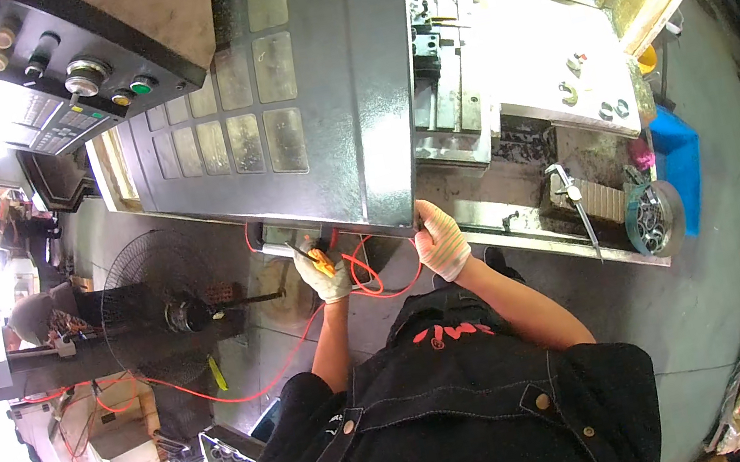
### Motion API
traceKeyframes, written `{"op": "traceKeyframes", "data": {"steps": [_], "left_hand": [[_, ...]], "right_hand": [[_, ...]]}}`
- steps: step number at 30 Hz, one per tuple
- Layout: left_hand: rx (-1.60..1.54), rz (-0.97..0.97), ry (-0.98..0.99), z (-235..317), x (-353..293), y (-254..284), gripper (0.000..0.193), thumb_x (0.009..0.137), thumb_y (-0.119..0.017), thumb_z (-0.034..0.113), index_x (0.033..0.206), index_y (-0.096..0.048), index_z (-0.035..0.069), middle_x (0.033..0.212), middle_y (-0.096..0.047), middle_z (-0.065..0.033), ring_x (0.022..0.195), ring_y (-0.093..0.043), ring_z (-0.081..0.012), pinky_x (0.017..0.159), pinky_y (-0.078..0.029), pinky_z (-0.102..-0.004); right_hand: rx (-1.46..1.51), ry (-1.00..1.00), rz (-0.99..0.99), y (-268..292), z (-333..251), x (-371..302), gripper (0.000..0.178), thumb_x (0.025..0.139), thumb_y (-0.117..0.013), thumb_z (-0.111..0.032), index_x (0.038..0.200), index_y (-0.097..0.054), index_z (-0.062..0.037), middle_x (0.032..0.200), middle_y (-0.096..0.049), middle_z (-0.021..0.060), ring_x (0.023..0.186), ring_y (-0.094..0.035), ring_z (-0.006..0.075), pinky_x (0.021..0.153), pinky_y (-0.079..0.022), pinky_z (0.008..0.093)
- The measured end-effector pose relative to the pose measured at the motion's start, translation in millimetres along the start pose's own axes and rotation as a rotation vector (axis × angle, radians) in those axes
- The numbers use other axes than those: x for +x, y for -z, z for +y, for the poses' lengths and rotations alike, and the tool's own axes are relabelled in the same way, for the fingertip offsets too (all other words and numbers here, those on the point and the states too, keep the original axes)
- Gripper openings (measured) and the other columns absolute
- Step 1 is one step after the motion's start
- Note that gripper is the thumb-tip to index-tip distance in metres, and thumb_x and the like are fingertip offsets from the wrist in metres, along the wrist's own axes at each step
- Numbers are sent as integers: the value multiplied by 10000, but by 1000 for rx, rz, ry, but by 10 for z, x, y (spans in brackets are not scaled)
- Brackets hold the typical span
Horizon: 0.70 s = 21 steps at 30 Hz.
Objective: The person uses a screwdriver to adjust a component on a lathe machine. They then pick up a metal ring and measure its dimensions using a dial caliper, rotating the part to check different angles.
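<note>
In a pale work glove, my left hand is closed round an orange air blow gun below the machine's front. A red air hose loops around this hand and trails off to the left. My right hand, also gloved, has its fingers wrapped on the lower right corner of the dark sliding machine door; its fingertips are partly hidden. Right of the door, the machine's inside shows, with a metal tool holder. A caliper rests near the machine's front ledge.
A control panel juts out at upper left. On the left stands a floor fan. Metal rings sit on the bright machine top at right. Beyond the caliper are a round container of metal rings and a blue bin.
</note>
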<state>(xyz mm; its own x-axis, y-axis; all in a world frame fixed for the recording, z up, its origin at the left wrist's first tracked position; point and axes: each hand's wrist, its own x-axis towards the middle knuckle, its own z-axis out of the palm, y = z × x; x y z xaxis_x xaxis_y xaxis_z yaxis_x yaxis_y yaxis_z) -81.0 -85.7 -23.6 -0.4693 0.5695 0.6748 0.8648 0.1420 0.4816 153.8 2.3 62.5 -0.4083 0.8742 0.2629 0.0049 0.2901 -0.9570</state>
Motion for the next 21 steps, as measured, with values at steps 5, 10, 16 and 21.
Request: {"op": "traceKeyframes", "data": {"steps": [5, 10, 16, 21], "left_hand": [[-79, -50, -62, 91, -17, 39, 393, 689, -685, 104, 1041, -536, 19, 1018, -559, -143, 979, -544, -301, 886, -424, -387], [63, -183, -152, -56, 34, 69, 396, 697, -696, 217, 1011, -545, 31, 960, -560, -121, 915, -546, -284, 867, -426, -381], [-430, -281, 220, -124, 114, 175, 367, 673, -588, 100, 1037, -564, 60, 934, -576, -101, 925, -539, -293, 922, -392, -422], [-250, -335, -108, 156, 285, 697, 434, 662, -611, 61, 1088, -544, 13, 1062, -582, -118, 1053, -543, -269, 956, -400, -382]], "right_hand": [[-31, 4, 38, 106, 24, -64, 441, 695, -412, 45, 1120, -519, -9, 966, -566, 201, 906, -554, 369, 819, -447, 395], [-89, 69, 99, 97, 119, -102, 449, 677, -428, 53, 1113, -519, 6, 975, -569, 214, 915, -559, 385, 826, -456, 404], [-87, 164, 204, -57, 107, -62, 381, 683, -386, 67, 1032, -520, -5, 838, -517, 161, 758, -504, 323, 725, -439, 345], [-166, 130, 83, -223, -76, 81, 452, 683, -440, 49, 1129, -502, 7, 1018, -562, 208, 975, -542, 385, 878, -437, 402]]}}
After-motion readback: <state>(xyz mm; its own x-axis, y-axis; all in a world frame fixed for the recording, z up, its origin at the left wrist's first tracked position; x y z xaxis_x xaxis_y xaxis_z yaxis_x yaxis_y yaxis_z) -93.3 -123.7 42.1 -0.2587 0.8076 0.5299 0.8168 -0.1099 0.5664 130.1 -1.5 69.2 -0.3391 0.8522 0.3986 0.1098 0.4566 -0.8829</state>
